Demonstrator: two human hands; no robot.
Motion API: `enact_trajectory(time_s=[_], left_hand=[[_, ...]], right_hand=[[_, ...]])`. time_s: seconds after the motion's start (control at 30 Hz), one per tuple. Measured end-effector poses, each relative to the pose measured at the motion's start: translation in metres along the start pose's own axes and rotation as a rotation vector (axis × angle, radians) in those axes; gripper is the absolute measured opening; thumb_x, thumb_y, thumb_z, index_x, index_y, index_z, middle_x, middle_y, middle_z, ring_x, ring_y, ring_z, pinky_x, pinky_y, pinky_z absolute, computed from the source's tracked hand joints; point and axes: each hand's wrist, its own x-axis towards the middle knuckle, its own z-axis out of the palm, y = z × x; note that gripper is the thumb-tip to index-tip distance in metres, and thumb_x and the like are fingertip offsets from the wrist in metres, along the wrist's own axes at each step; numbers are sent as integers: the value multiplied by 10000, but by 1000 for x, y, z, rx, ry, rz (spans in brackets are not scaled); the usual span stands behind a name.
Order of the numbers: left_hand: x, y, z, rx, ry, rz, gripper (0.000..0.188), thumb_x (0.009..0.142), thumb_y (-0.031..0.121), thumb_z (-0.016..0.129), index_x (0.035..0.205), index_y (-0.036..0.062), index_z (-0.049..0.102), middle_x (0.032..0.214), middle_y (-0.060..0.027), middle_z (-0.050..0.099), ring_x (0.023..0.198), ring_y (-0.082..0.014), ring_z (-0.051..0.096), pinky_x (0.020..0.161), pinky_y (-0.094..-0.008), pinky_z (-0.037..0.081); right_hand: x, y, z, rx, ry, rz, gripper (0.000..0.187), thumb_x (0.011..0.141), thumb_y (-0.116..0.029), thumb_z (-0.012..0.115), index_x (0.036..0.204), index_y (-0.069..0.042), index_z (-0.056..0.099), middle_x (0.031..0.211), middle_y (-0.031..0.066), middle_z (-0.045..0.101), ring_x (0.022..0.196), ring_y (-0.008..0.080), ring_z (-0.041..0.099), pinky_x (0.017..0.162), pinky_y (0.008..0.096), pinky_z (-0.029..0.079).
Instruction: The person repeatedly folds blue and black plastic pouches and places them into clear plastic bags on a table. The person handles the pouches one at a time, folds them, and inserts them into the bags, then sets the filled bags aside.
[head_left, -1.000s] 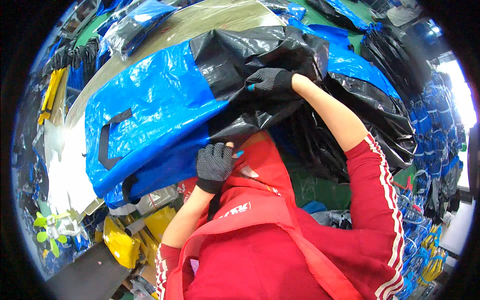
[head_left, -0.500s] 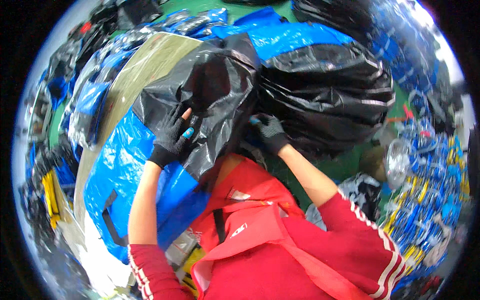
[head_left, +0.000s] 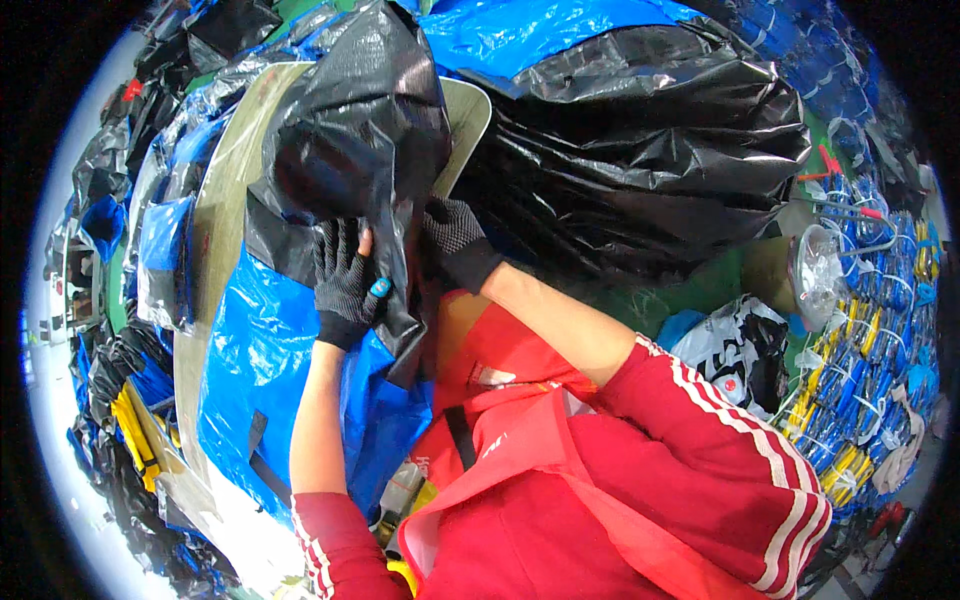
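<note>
A large bag of shiny blue and black plastic sheeting lies on a wooden-topped table. My left hand, in a dark knit glove with some bare fingertips and a blue wrap on the thumb, lies flat on the bag with its fingers stretched out. At the bag's right edge, my gloved right hand has its fingers curled against the black sheeting; the fingertips are partly hidden. The bag's black part is rumpled and stands up beyond my hands.
A bulky black-and-blue bundle bulges at the far right of the table. Bundled blue and yellow straps are piled on the right, near a clear plastic roll and a black-and-white plastic bag. Wrapped packs lie on the left.
My right hand has moved left to the bag's edge, and its fingers have curled in. The bag's black part has shifted left, baring the table's rounded corner.
</note>
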Motion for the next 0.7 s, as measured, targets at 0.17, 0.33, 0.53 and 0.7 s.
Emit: enact_trajectory(time_s=[0.17,0.33,0.53,0.7], left_hand=[[-3,-4,3,51,-11,24,734,905,605,401,1456,121,385,1541,-214,258,1439,-448,149,1163,-547,96],[-7,-10,8,74,-19,88,680,890,498,479,1434,97,409,1524,-273,241,1426,-490,135,1168,-554,88],[-6,-13,9,73,10,93,705,854,457,507,1448,94,391,1533,-253,240,1436,-462,136,1171,-545,98],[-2,-13,2,54,-42,99,661,920,554,399,1448,157,407,1534,-217,266,1437,-426,172,1172,-538,97]], right_hand=[[3,18,2,298,41,428,309,981,-216,460,1079,34,613,933,194,685,841,312,658,770,387,498],[-8,3,34,-18,-73,-112,277,946,-184,537,1144,-7,614,1032,207,679,988,344,642,878,399,474],[-10,-42,42,-346,94,-185,293,924,-254,554,1030,2,650,942,248,661,944,421,627,806,444,490],[-15,-59,-30,-784,91,-327,190,891,-200,594,834,-30,654,752,181,635,664,324,608,602,385,472]])
